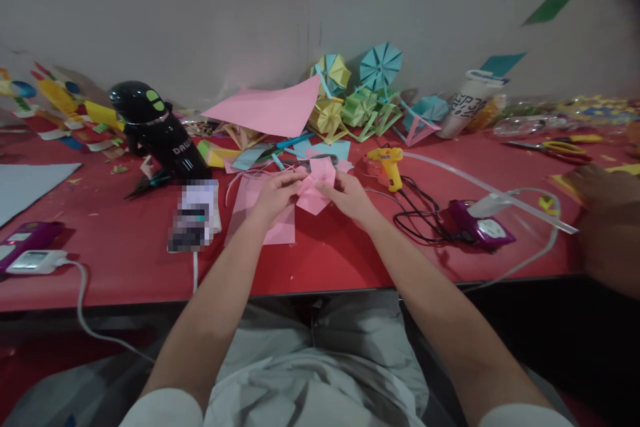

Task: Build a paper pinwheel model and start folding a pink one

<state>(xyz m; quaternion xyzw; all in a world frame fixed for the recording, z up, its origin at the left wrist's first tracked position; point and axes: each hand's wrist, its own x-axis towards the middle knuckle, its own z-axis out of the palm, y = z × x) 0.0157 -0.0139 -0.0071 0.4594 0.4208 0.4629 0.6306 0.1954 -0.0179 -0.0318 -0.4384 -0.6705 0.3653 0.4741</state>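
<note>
A piece of folded pink paper (316, 188) is held up between my two hands, over the red table. My left hand (280, 195) pinches its left side with thumb and fingers. From the right, my right hand (353, 197) grips the other side, the thumb lying on its front. Flat pink sheets (280, 227) lie below and to the left, partly hidden by my left hand. Right of my hands sits a yellow glue gun (393, 165), with a clear glue stick (480, 183) running out behind it.
Folded paper umbrellas (381, 67) and a large pink sheet (270, 107) lean at the wall. A black bottle (160, 133), blurred phone (197, 217) and purple power strip (480, 223) stand around. Scissors (550, 147) lie at right, near another person's hand (607, 213). Cables cross the red table (340, 260).
</note>
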